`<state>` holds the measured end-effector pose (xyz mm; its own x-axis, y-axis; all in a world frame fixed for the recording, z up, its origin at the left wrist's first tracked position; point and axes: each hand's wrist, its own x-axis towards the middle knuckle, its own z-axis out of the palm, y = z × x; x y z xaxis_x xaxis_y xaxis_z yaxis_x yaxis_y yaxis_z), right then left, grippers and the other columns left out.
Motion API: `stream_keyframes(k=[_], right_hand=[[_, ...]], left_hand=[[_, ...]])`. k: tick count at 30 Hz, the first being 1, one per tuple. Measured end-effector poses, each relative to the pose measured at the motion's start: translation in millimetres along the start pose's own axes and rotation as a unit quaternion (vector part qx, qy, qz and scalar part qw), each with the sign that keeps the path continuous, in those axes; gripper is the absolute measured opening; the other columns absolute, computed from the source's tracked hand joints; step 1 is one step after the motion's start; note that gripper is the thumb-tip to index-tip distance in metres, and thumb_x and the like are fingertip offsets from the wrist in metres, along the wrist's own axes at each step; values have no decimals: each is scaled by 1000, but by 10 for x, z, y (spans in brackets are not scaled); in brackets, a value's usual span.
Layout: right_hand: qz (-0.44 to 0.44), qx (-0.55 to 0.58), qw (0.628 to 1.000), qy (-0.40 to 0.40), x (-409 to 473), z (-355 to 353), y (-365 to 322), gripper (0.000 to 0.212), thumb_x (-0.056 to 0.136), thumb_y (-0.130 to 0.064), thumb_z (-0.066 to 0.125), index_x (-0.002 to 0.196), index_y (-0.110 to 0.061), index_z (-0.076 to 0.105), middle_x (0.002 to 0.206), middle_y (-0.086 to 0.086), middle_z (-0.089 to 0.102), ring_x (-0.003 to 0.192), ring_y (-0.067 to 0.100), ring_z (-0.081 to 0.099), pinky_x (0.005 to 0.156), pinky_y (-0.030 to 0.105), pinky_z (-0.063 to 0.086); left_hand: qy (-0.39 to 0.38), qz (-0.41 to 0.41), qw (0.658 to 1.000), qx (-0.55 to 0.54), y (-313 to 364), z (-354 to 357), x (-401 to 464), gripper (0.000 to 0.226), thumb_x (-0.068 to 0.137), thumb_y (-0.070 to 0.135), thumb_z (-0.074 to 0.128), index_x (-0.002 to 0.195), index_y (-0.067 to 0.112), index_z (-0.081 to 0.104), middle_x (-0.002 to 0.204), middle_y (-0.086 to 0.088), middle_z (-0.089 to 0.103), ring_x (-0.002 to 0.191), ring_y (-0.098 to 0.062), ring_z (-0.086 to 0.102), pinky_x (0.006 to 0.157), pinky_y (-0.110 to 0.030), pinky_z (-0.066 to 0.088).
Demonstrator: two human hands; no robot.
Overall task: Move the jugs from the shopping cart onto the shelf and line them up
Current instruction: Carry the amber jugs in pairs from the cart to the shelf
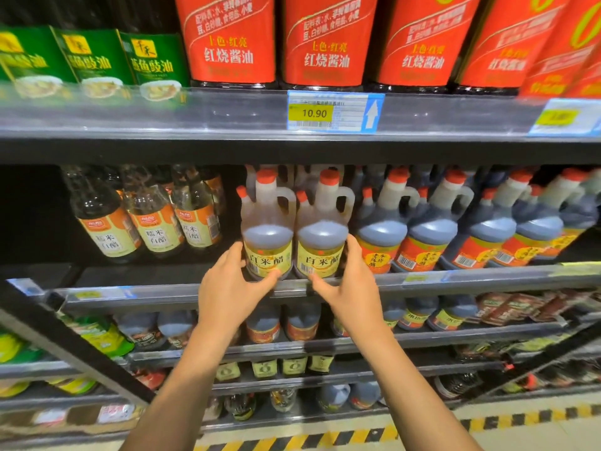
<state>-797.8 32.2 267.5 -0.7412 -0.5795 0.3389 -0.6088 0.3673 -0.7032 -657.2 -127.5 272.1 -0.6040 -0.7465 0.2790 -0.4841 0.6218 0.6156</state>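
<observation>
Left hand [232,289]: thumb across the lower front of the left translucent plastic jug with red cap and yellow label [267,237], fingers wrapped round its left side, so it cups the base. Right hand [346,281]: mirror of that on the right matching yellow-label jug [322,240], thumb low on the label, fingers round the right side. Both grips look loose, more a squeeze-in from the sides than a lift.

The 2 jugs stand upright on the black metal shelf [182,275], touching each other, at the near edge behind the clear price rail. To their right, just beside them, a row of dark-liquid jugs with red-orange labels [380,236]. To their left, a gap, then 3 leaning glass bottles with orange-and-cream labels [146,216]. More red caps show behind the pair, far side of the shelf.

Upper shelf: big red-label bottles [328,40], blue-framed price tag reading 10.90 [335,112]. Shopping cart not in view.

Step, as I read it: placing is done for these 2, now aligning. Next move needs both hands to square the labels forward, keep the fronts level with the neighbouring row, then let go and return to the cart.
</observation>
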Motion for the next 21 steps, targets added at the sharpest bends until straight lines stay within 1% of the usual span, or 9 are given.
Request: stream_keyframes(k=[2, 3, 5, 6, 8, 11, 15, 19, 21], right_hand=[[-28, -16, 999, -37, -52, -133, 43, 80, 90, -39, 71, 155, -19, 29, 151, -3, 47, 138, 13, 44, 109, 33, 45], [-49, -39, 997, -39, -107, -203, 72, 70, 93, -38, 67, 153, -17, 35, 149, -2, 49, 137, 14, 46, 109, 34, 45], [-80, -99, 992, -16, -251, -320, 171, 53, 100, -40, 54, 144, -11, 49, 143, 5, 56, 133, 21, 50, 109, 40, 45], [-82, -127, 988, -10, -321, -372, 230, 51, 101, -42, 47, 139, -9, 55, 142, 8, 57, 133, 25, 51, 111, 43, 44], [-68, -173, 982, -11, -430, -474, 379, 54, 102, -47, 41, 134, -9, 61, 143, 11, 57, 136, 31, 48, 114, 47, 39], [-48, -213, 976, -21, -557, -677, 605, 61, 100, -53, 36, 134, -10, 63, 145, 15, 55, 141, 36, 42, 119, 49, 33], [-39, -224, 974, -19, -652, -998, 806, 62, 98, -55, 36, 134, -11, 63, 146, 15, 53, 140, 37, 42, 118, 49, 33], [-23, -214, 977, -9, -654, -1236, 1007, 62, 97, -55, 38, 133, -11, 63, 144, 15, 55, 138, 39, 43, 116, 50, 37], [-20, -207, 978, -4, -595, -1311, 1084, 59, 97, -52, 44, 132, -9, 64, 143, 17, 56, 137, 40, 44, 115, 50, 38]], left_hand=[[22, -5, 1000, 15, 91, -12, -137, 79, 75, 67, 71, 138, 25, 46, 131, 1, 61, 118, -22, 60, 91, -45, 54], [37, -11, 999, 28, 149, 2, -236, 80, 79, 62, 72, 142, 22, 43, 134, -2, 58, 121, -23, 57, 96, -46, 52], [62, -22, 997, 50, 276, 71, -464, 71, 84, 54, 70, 142, 20, 44, 134, -2, 57, 123, -24, 53, 101, -47, 47], [67, -22, 995, 65, 340, 128, -576, 66, 86, 52, 68, 140, 20, 47, 133, -2, 58, 123, -24, 53, 102, -47, 46], [56, 3, 993, 104, 488, 273, -764, 56, 90, 51, 64, 135, 20, 53, 128, -1, 60, 121, -25, 55, 100, -46, 45], [25, 46, 989, 136, 734, 523, -954, 46, 92, 50, 58, 128, 22, 61, 126, 1, 61, 119, -24, 57, 96, -45, 47], [17, 70, 986, 153, 1069, 777, -1039, 53, 88, 54, 47, 120, 17, 69, 119, -5, 65, 111, -30, 62, 90, -47, 52], [6, 80, 983, 162, 1351, 909, -957, 54, 89, 54, 46, 123, 17, 66, 121, -7, 63, 111, -31, 62, 89, -46, 52], [6, 85, 983, 161, 1446, 933, -871, 50, 90, 50, 52, 124, 16, 65, 122, -8, 61, 110, -32, 62, 87, -46, 52]])
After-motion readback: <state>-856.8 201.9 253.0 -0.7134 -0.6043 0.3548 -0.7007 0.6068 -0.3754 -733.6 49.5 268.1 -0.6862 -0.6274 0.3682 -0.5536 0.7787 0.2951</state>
